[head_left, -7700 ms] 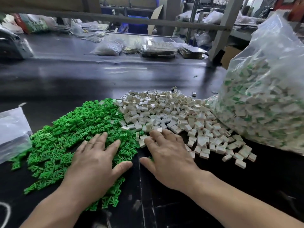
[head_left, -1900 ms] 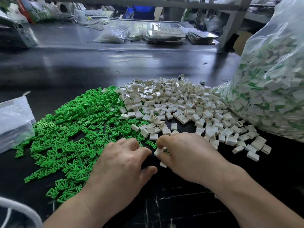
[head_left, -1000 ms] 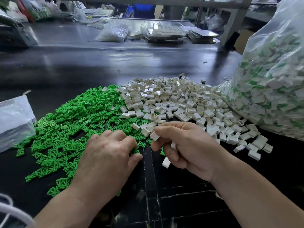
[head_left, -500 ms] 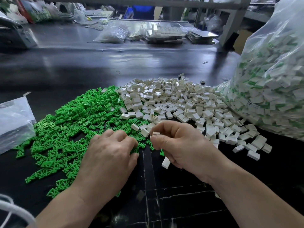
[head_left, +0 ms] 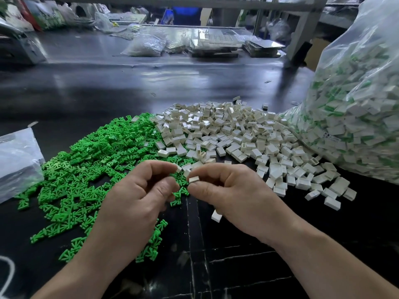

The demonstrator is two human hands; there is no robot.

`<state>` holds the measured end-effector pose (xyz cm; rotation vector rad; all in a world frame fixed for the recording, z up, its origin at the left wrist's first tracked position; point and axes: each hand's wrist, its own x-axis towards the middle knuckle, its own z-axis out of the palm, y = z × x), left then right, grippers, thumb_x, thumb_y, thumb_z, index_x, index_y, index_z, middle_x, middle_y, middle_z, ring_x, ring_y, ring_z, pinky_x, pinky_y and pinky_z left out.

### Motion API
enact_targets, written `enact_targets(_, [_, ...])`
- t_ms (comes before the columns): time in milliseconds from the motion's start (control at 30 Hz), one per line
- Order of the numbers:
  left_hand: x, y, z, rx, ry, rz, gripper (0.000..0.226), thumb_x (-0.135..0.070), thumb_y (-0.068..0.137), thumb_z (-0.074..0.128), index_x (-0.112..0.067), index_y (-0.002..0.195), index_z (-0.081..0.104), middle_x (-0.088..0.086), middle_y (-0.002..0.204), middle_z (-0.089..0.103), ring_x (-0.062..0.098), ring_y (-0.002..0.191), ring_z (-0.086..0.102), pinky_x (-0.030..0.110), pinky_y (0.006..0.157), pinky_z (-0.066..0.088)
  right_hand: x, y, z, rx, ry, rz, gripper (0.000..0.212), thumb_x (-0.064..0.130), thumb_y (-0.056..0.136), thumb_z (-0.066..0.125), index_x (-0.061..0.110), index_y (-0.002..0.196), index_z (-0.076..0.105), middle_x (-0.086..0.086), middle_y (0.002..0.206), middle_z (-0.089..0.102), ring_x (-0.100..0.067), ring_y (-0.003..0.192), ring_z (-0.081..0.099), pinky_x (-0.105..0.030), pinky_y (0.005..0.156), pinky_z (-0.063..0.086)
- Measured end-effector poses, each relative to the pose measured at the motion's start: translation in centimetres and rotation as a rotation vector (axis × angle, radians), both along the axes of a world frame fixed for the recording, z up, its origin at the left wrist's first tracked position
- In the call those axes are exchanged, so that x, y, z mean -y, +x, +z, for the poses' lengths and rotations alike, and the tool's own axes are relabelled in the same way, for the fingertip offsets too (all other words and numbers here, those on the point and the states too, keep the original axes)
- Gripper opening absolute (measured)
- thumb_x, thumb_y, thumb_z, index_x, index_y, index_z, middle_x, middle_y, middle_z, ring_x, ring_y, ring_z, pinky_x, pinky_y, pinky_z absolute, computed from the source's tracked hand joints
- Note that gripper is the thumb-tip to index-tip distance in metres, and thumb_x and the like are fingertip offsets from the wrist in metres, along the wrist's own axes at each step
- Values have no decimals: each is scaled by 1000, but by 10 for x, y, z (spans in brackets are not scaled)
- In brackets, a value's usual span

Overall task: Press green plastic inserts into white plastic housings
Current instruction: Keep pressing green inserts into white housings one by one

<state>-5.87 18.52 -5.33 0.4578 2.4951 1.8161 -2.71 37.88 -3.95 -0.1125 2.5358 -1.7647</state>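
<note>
The only writing in sight is a small printed label (head_left: 330, 137) on the big clear bag (head_left: 356, 100) far to the right of your right hand (head_left: 235, 195). Its marks are too small to read. That bag is stuffed with white pieces showing green.

Your right hand is raised off the black table (head_left: 194, 255), back up. Its thumb and forefinger pinch one white housing (head_left: 193, 179) at their tips, and the other fingers are curled under. A second housing (head_left: 216, 216) shows at that hand's lower edge; whether you hold it or it lies on the table is unclear.

Your left hand (head_left: 138, 197) faces the right, fingertips close to the pinched housing. Its fingers are curled in and the thumb is bent toward the forefinger. I cannot tell whether anything is gripped there.

The green inserts (head_left: 90, 165) spread beneath and to the left of your left hand. The loose white housings (head_left: 226, 134) lie just beyond both hands and run out past your right hand to the foot of the bag.
</note>
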Motion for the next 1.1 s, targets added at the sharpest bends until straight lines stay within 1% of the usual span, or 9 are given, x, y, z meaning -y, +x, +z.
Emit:
enact_targets(100, [-2,0,2,84,165,-50,26,-41,72,68,-37,97,70,3,83,74,15,72,69,22,61,55,-2,-2,3,99,-249,6,10,25,94,70,21,100,77,15,55,55,-1,45,49,-11,42,35])
enact_targets(167, [-3,1,2,132,252,-75,26,-38,71,73,-31,97,72,8,83,74,18,70,69,23,58,54,-2,-3,4,185,-433,4,7,20,92,71,16,91,76,2,59,49,-9,46,38,-20,37,29])
enact_targets(233, [-3,1,2,178,330,-103,26,-33,73,80,-24,97,74,10,82,73,19,69,67,23,57,53,-1,-4,4,247,-560,11,5,16,90,71,15,86,73,-3,67,52,-10,46,38,-19,36,28])
enact_targets(367, [-5,1,2,207,408,-133,28,-34,74,70,-20,98,76,12,80,70,19,70,63,23,58,51,1,-3,4,313,-699,36,2,11,89,66,11,90,67,-9,74,63,-10,42,42,-17,36,29])
enact_targets(500, [-5,2,3,196,407,-154,28,-35,75,69,-19,98,75,11,80,69,16,69,63,22,58,50,4,-2,3,324,-658,75,17,24,83,70,14,97,69,-7,78,66,-8,43,42,-17,35,29])
enact_targets(667, [-5,5,6,130,329,-82,19,-35,75,72,-23,90,75,9,79,71,18,68,66,23,58,53,3,-1,4,276,-538,72,7,23,95,68,19,93,74,-5,75,64,-8,45,42,-18,35,29])
enact_targets(933, [-7,13,12,-61,140,-47,14,-38,74,67,-36,87,73,-4,76,72,9,66,66,17,58,53,5,2,6,188,-386,59,21,26,100,61,9,93,72,-3,75,63,-10,48,41,-19,37,31])
enact_targets(1000, [-6,12,11,-39,173,-47,13,-36,75,70,-32,87,74,-1,75,72,10,65,66,18,57,53,5,2,6,168,-356,63,20,28,99,61,14,93,74,-2,74,63,-11,49,41,-20,38,31])
enact_targets(1100, [-4,8,10,174,396,-158,25,-35,74,81,-20,92,74,7,74,70,15,63,64,22,54,52,5,2,6,173,-394,79,17,28,98,63,19,96,76,-2,75,61,-10,49,43,-20,38,31])
